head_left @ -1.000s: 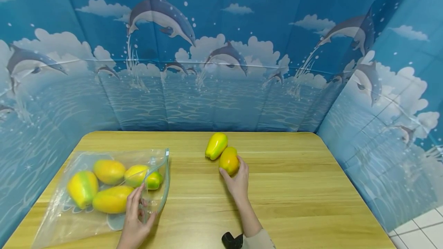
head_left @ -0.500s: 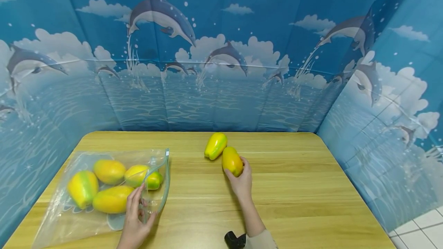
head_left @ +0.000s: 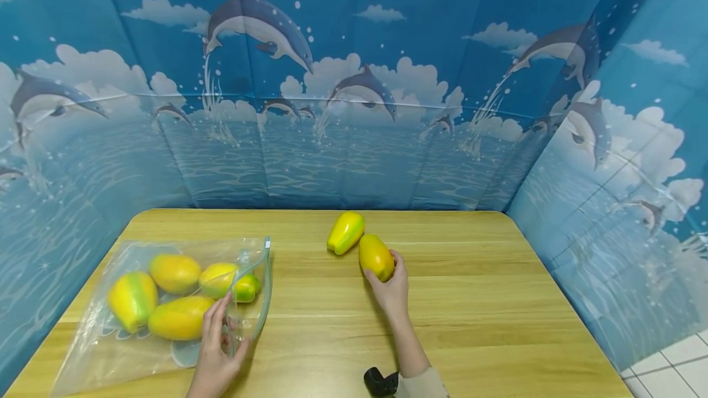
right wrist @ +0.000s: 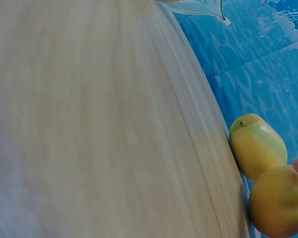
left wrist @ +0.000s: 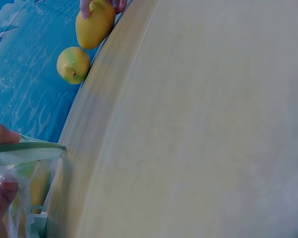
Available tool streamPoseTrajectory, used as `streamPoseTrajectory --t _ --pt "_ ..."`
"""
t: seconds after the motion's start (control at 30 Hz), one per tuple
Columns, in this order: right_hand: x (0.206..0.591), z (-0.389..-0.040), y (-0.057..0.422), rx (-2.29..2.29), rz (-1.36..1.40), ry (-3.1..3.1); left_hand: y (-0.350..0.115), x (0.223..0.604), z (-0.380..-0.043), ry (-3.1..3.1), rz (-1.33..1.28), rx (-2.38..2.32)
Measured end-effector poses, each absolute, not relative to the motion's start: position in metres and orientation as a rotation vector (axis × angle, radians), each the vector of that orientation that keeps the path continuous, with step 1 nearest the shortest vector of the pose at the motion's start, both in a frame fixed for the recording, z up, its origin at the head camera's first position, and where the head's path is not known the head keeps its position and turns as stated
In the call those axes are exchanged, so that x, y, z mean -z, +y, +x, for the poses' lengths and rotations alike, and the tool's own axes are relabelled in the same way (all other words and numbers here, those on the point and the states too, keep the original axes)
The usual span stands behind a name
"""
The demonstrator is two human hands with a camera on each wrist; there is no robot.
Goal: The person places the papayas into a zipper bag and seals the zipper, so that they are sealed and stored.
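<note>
My right hand (head_left: 391, 290) holds a yellow-orange papaya (head_left: 376, 255) from its near right side, thumb on the left and fingers on the right. Just behind it to the left lies a second papaya (head_left: 346, 233), yellow with a green streak. In the right wrist view the gripped papaya (right wrist: 278, 203) overlaps the other one (right wrist: 258, 146), and only a fingertip shows. At the left, a clear zip bag (head_left: 83, 358) lies flat with several papayas inside. My left hand (head_left: 214, 346) grips the bag at its mouth; in the left wrist view finger and thumb stand apart at the zip edge (left wrist: 30, 147).
The wooden table (head_left: 470, 312) runs back to a blue curtain (head_left: 343, 158) printed with dolphins, which also stands at both sides. A black device (head_left: 380, 381) sits at the right wrist. White floor tiles (head_left: 672, 358) show at the lower right.
My right hand has shifted a little to the right with its papaya, which has turned slightly and moved away from the other one. The left hand and bag have stayed in place.
</note>
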State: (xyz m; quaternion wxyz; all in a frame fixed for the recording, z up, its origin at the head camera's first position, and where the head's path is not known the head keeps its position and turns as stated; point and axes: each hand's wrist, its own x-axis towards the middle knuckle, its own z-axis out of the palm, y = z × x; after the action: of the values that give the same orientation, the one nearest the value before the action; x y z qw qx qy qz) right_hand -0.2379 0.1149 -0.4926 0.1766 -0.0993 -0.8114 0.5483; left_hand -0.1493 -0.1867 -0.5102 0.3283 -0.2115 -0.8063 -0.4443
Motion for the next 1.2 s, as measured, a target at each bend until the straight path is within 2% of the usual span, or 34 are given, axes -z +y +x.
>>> streamPoseTrajectory --t 0.7,1.0,1.2 --pt "0.484 -0.234 0.115 -1.744 -0.325 -2.151 -0.187 0.508 -0.150 -2.100 -0.573 1.170" --pt "0.441 -0.214 0.099 -1.935 -0.095 -2.211 -0.186 0.508 -0.149 -2.098 -0.568 1.170" --pt "0.453 -0.217 0.097 -2.120 0.150 -2.278 -0.186 0.508 -0.149 -2.104 -0.562 1.175"
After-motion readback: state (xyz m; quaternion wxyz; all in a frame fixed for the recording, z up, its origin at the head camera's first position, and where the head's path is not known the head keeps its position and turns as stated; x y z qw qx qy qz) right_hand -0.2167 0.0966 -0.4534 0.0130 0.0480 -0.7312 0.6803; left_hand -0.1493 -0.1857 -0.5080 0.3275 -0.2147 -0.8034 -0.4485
